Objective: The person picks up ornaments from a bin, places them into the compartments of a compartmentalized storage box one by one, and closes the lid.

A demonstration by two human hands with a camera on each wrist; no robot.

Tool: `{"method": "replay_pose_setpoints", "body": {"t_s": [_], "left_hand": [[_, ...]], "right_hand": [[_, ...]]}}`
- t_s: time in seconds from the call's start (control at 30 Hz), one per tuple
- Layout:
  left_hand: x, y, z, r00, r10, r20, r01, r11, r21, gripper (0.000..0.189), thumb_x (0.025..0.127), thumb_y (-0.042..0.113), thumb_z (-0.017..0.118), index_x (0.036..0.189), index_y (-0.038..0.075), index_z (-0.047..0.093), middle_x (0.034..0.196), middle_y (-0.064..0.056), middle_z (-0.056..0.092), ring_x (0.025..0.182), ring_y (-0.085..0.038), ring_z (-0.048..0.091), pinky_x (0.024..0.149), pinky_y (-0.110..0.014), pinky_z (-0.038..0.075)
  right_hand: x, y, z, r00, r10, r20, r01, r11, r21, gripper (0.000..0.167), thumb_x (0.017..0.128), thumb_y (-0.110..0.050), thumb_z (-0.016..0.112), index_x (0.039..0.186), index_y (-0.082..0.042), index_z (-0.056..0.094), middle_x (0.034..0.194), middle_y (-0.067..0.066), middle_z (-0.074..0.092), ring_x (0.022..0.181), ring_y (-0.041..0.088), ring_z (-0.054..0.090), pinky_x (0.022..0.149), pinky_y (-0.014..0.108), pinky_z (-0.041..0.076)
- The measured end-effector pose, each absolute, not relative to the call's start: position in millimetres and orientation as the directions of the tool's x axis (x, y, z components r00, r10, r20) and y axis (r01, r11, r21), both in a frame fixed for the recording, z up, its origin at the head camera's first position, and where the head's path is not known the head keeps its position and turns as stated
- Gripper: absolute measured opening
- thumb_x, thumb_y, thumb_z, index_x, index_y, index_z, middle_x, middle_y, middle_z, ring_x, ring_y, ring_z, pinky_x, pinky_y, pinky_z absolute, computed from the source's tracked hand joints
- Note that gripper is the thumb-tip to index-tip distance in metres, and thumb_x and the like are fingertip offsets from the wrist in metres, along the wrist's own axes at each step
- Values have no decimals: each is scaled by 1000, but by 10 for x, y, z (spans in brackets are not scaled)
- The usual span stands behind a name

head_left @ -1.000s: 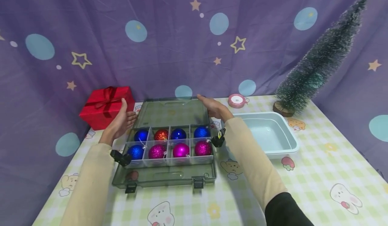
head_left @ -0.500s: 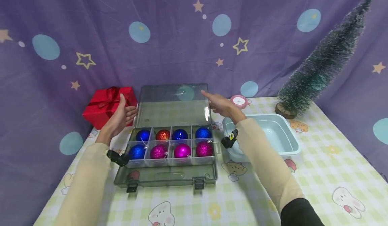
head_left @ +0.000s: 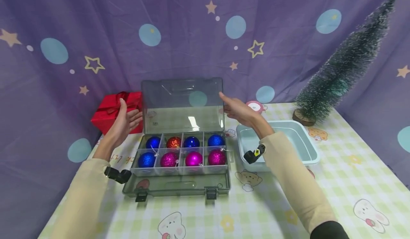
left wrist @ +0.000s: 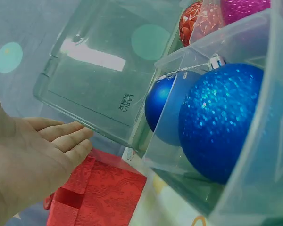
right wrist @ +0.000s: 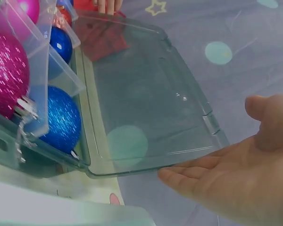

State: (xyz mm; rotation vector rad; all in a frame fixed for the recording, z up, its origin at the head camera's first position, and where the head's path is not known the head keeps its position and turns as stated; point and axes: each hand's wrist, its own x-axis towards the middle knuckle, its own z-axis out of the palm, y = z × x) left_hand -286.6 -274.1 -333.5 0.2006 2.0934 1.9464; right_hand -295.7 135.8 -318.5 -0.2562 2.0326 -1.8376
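A clear grey plastic box point(head_left: 173, 192) stands with its lid point(head_left: 179, 93) raised and leaning back. In its compartments sit blue Christmas balls point(head_left: 146, 159), magenta balls point(head_left: 193, 159) and one red ball point(head_left: 174, 142). At the lid's left edge is my left hand point(head_left: 124, 125), fingers straight and palm turned inward. My right hand point(head_left: 240, 111) is at the lid's right edge, fingers extended. Both wrist views place the left fingers point(left wrist: 70, 139) and right fingers point(right wrist: 184, 176) at the lid's rim, seemingly touching it. Neither hand grips anything.
A red gift box point(head_left: 109, 112) stands behind the left hand. To the right is a pale blue basin point(head_left: 310, 150), partly under the right forearm. Farther back are a pink ribbon spool point(head_left: 255, 106) and a small Christmas tree point(head_left: 339, 68). A purple curtain point(head_left: 189, 4) hangs behind the table.
The lid has swung up from lying nearly flat at the back to a steeper tilt. Both hands have moved slightly apart, the right one outward and up with the lid's edge.
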Motion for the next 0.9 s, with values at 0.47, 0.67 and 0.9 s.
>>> {"method": "replay_pose_setpoints", "body": {"t_s": [0.47,0.67,0.9], "left_hand": [[-2516,-2872,-3299,-952,307,-10,16,83,996,105,97,78,5,162,-5,2,169,-27,0,154,-42,2,125,-43,-2],[-2361,-2901,-3350,-946,320,42,58,43,997,105,98,76,4,161,-8,3,169,-28,-1,154,-43,0,125,-43,-2],[-2177,-2913,-3426,-941,326,95,120,56,991,99,102,71,4,161,-9,6,167,-32,3,154,-45,-1,125,-35,5]], "right_hand": [[-2490,1406,-3255,-931,-362,33,-96,159,-983,75,112,-51,32,162,4,20,167,20,26,154,33,22,124,45,20],[-2305,1416,-3302,-931,-353,89,-176,222,-959,71,113,-50,32,159,4,33,164,19,33,152,33,28,123,46,24],[-2074,1431,-3393,-939,-311,145,-249,325,-912,73,111,-51,39,163,-1,27,165,18,31,150,34,32,121,50,28]]}}
